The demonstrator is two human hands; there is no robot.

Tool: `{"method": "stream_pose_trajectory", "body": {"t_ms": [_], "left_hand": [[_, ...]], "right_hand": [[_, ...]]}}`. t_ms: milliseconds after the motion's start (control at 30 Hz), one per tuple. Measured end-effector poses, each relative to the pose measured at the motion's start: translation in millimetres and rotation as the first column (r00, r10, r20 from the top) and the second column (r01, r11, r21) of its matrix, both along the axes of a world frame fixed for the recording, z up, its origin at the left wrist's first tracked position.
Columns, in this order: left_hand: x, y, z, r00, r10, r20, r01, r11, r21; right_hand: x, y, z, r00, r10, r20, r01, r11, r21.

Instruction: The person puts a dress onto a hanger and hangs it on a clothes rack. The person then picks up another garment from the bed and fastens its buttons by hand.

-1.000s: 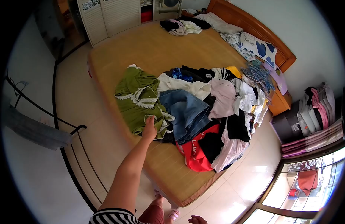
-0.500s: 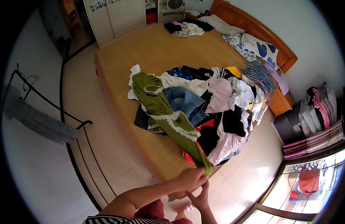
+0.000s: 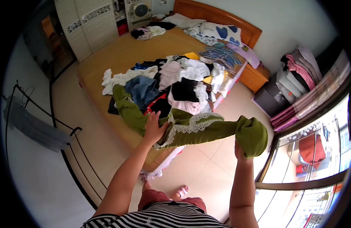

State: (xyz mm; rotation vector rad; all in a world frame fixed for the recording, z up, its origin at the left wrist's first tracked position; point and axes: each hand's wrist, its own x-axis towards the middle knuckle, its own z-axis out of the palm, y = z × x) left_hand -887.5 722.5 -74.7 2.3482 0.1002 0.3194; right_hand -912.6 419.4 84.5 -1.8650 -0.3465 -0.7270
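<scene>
A green long-sleeved garment with white lace trim (image 3: 200, 127) stretches between my two hands, its left part trailing onto the bed. My left hand (image 3: 155, 128) grips it near the lace edge, thumb toward the right, fingers pointing up. Over on the right, my right hand (image 3: 240, 150) is raised inside the bunched green cloth of one end; only the wrist and part of the palm show, and the fingers are covered. Just beyond my left hand lie blue jeans (image 3: 141, 90) and a black garment (image 3: 185, 90) in the clothes pile.
The bed (image 3: 103, 57) holds the heaped clothes, a bundle of blue hangers (image 3: 223, 55) and pillows (image 3: 223, 32). A black metal rack (image 3: 44, 110) stands at left. At right are a dark bin with clothes (image 3: 272, 97), a curtain (image 3: 297, 102) and a window (image 3: 312, 152).
The green garment has been lifted off the pile and swung toward the right. My hands, close together before, are now far apart, the right one covered by its cloth. The view has shifted.
</scene>
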Motion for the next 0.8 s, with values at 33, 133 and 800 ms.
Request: {"method": "stream_pose_trajectory", "body": {"t_ms": [33, 133, 800], "left_hand": [[8, -16, -6, 0.995, 0.016, -0.095, -0.008, 0.996, 0.084], [9, -79, 20, 0.663, -0.601, -0.446, 0.343, 0.774, -0.533], [0, -346, 59, 0.055, -0.996, -0.071, 0.579, 0.090, -0.811]], "right_hand": [[-4, -25, 17, 0.973, -0.206, 0.106, 0.231, 0.896, -0.379], [-23, -79, 31, 0.976, -0.184, 0.115, 0.204, 0.959, -0.195], [-49, -234, 51, 0.998, -0.050, -0.045, 0.062, 0.947, 0.316]]}}
